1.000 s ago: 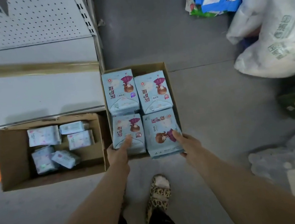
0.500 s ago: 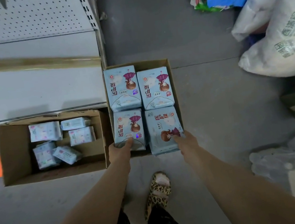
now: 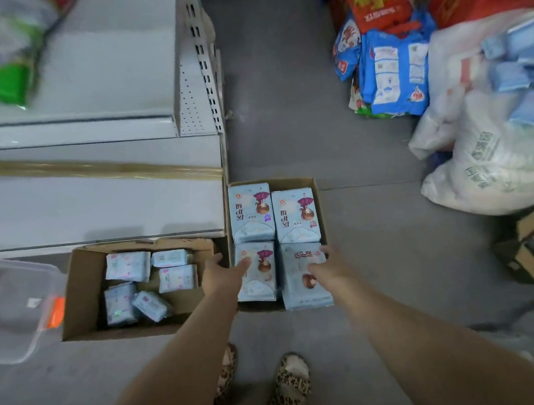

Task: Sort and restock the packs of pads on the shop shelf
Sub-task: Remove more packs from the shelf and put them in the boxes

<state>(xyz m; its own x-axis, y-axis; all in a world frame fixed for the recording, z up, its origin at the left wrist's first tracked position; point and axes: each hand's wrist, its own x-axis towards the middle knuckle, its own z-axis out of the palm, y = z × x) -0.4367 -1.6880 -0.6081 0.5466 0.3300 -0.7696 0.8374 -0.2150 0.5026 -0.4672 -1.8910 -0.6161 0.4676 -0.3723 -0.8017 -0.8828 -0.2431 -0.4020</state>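
Both hands moved further onto the near packs since half a second ago. Left hand (image 3: 222, 275) fingers spread flat on near-left pad pack (image 3: 256, 272); right hand (image 3: 325, 264) fingers loosely spread on near-right pad pack (image 3: 305, 278). Four packs in cardboard box (image 3: 314, 184) at 12 o'clock; small-pack box (image 3: 78, 292) at 10; shelf (image 3: 91, 207) at 11.

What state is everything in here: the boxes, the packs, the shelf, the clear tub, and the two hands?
Right box: open, filled by four large blue packs.
Left box: open, holding five small packs, loosely scattered.
Near-left large pack: lying flat, left hand resting on it.
Near-right large pack: sticking out over the box's near edge, right hand on it.
Lower shelf: bare.
Clear tub: looks empty.
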